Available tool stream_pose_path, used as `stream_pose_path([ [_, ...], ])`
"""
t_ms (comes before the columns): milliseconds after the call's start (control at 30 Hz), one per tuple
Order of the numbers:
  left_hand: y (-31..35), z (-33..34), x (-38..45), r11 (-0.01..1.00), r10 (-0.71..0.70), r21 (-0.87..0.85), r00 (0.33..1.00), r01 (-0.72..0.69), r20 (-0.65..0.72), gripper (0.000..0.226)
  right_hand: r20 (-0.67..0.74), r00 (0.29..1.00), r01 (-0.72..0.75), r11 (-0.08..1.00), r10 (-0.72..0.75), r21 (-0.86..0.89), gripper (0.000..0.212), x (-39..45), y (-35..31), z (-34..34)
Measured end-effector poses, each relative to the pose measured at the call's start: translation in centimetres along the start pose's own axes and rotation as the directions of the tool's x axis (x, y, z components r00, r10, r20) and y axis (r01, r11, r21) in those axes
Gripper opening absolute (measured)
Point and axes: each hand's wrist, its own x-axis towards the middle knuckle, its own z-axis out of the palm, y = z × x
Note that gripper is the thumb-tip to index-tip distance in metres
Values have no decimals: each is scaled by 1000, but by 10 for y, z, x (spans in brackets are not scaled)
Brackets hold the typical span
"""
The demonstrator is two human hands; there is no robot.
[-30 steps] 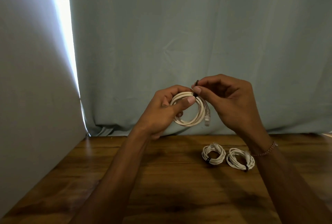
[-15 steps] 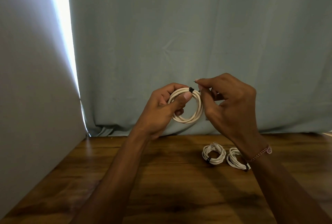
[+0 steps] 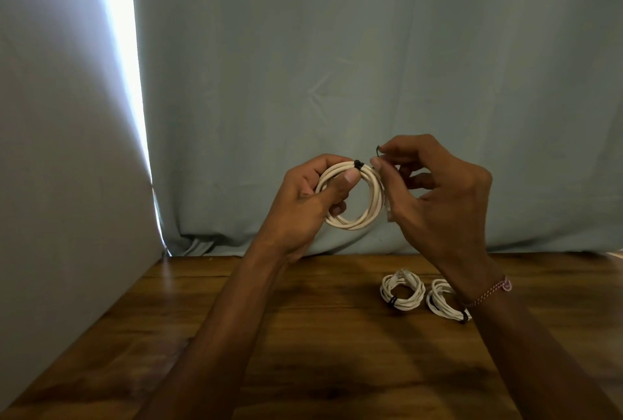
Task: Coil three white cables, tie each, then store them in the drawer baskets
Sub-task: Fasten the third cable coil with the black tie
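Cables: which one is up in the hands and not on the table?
The biggest coil, held by the left hand. The two smaller coils lie on the table.

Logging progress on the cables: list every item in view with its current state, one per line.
Held cable: coiled, in the air, black tie wrapped round it.
Left hand: grips the coil.
Right hand: pinches the tie's loose end.
Middle cable: coiled, tied, lying on the table.
Right cable: coiled, tied, on the table, partly hidden by the wrist.
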Motion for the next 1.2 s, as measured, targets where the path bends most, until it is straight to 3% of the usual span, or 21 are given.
stream_pose_path([
  [267, 0, 4, 0, 999, -20, -30, 1000, 20, -6, 25, 64, 993, 106, 988, -100, -116, 13, 1, 7, -1],
  [600, 0, 6, 0, 1000, -18, 23, 1000, 19, -25, 25, 237, 956, 196, 978, -174, -75, 9, 9, 14, -13],
  [933, 3, -3, 2, 978, 52, 201, 998, -46, -25, 11, 303, 935, 216, 973, -183, -77, 18, 13, 7, -17],
  [1200, 6, -2, 3, 959, 111, 266, 994, -102, -18, 11, 283, 952, 168, 972, -117, -162, 12, 12, 0, -16],
])
